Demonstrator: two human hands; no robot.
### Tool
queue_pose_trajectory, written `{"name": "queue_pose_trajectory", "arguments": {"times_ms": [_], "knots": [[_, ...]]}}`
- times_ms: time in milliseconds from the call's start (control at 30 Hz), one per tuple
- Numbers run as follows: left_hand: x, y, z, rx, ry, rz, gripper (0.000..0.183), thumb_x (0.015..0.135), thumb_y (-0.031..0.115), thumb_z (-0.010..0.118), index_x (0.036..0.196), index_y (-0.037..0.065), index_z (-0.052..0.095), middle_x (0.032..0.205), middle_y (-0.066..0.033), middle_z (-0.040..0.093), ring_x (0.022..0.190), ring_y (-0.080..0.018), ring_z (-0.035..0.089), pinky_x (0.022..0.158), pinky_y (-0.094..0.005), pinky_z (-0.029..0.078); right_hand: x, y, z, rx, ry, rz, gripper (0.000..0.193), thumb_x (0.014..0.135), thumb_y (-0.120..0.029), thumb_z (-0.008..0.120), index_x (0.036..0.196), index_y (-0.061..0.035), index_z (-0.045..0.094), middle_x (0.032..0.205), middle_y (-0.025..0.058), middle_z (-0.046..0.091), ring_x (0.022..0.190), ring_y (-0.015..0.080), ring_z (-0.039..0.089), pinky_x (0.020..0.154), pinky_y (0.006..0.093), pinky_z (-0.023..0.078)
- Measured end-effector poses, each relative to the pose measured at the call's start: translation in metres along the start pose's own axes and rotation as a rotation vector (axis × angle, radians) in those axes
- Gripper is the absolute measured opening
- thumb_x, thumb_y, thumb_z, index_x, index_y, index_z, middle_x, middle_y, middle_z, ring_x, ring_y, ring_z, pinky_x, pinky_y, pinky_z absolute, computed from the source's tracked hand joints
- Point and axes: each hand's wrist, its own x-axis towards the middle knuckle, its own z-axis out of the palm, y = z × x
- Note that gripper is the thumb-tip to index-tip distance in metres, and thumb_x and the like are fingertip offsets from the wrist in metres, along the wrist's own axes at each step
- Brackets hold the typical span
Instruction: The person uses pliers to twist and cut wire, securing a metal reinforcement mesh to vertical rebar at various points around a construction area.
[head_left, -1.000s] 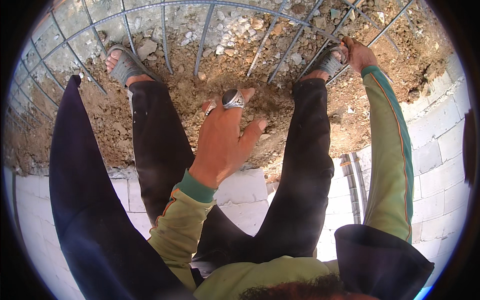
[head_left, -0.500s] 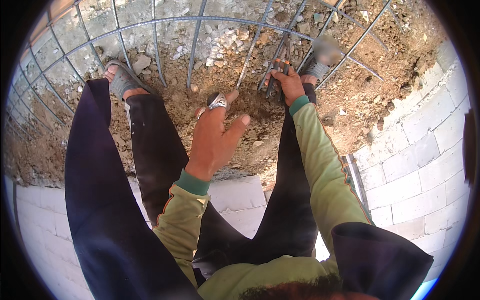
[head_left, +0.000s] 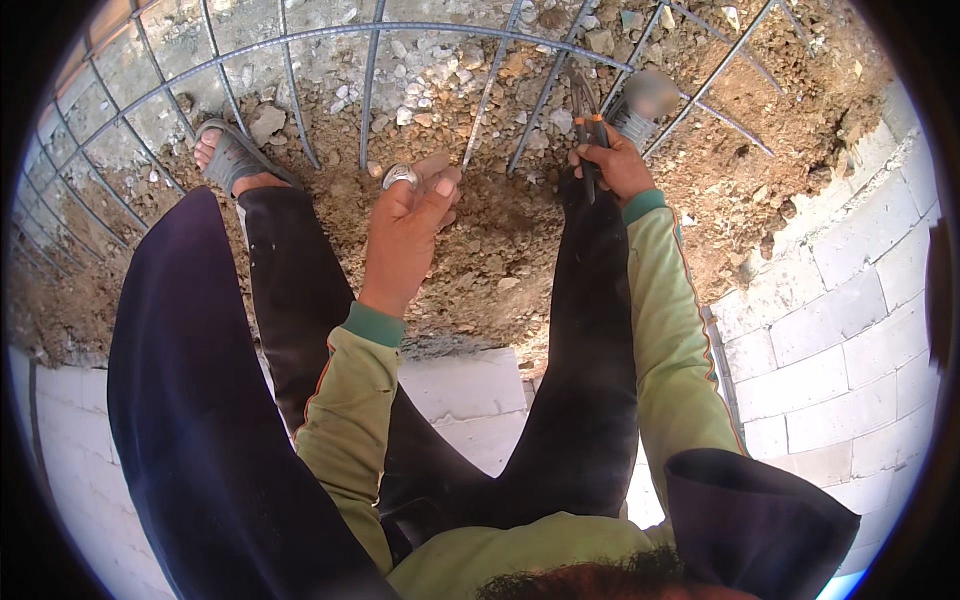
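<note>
My right hand [head_left: 622, 168] grips a pair of pliers [head_left: 580, 105] with dark handles and orange bands. Their head points away from me, over the dirt beside my right foot. To the left, my left hand [head_left: 400, 240], with a large ring on one finger, hangs over the soil. Its fingers are curled, with the thumb against them; anything small between them is too fine to make out. Just beyond both hands, a steel rebar grid [head_left: 372, 90] of crossing bars spans the ground, its free bar ends pointing toward me.
Rubble and loose brown soil [head_left: 500, 270] lie under the grid. My sandalled left foot [head_left: 235, 160] and right foot [head_left: 632, 120] stand beside the bars. A pale block wall [head_left: 840, 330] runs along the right, and more pale blocks [head_left: 465, 390] show between my legs.
My left hand has moved slightly left and its fingers have curled in. My right hand has shifted right with the pliers, whose head now shows more clearly.
</note>
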Motion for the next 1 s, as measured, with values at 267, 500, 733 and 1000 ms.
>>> {"name": "queue_pose_trajectory", "arguments": {"times_ms": [267,500,733,1000], "knots": [[0.195,-0.062,0.122,-0.415,0.127,-0.107,0.032,0.106,0.024,0.047,0.124,0.0,0.059,0.102,-0.0099,0.068,0.088,-0.0196,0.065,0.07,-0.0317,0.056,0.029,0.026,-0.08,-0.701,-0.004,-0.317,0.045,0.087,-0.007,0.053,0.131,-0.0108,0.06,0.08,0.0062,0.063,0.07,0.0153,0.059,0.067,0.0322,0.048],[0.323,-0.138,0.092,-1.027,-0.647,-0.29,0.037,0.101,0.033,0.054,0.132,0.013,0.059,0.099,-0.0087,0.069,0.083,-0.0215,0.066,0.067,-0.0344,0.055,0.027,-0.013,-0.083,-1.157,0.053,-0.396,0.04,0.089,-0.02,0.061,0.127,-0.0111,0.056,0.089,0.027,0.065,0.087,0.0453,0.064,0.075,0.0503,0.05],[0.288,-0.077,0.137,-0.539,-0.149,-0.354,0.018,0.106,0.025,0.049,0.096,0.011,0.055,0.07,0.0008,0.053,0.056,-0.0114,0.047,0.043,-0.0254,0.038,0.022,-0.005,-0.093,-1.194,0.093,-0.318,0.045,0.088,-0.024,0.062,0.131,-0.0173,0.053,0.108,0.0237,0.066,0.099,0.0441,0.065,0.081,0.0548,0.053],[0.273,-0.073,0.153,-0.349,0.069,-0.188,0.013,0.101,0.017,0.052,0.091,0.011,0.057,0.07,-0.0022,0.054,0.056,-0.0133,0.049,0.045,-0.0272,0.039,0.022,-0.014,-0.092,-1.359,0.18,-0.418,0.038,0.089,-0.021,0.061,0.127,-0.019,0.057,0.099,0.017,0.07,0.092,0.0403,0.068,0.076,0.0527,0.055]]}}
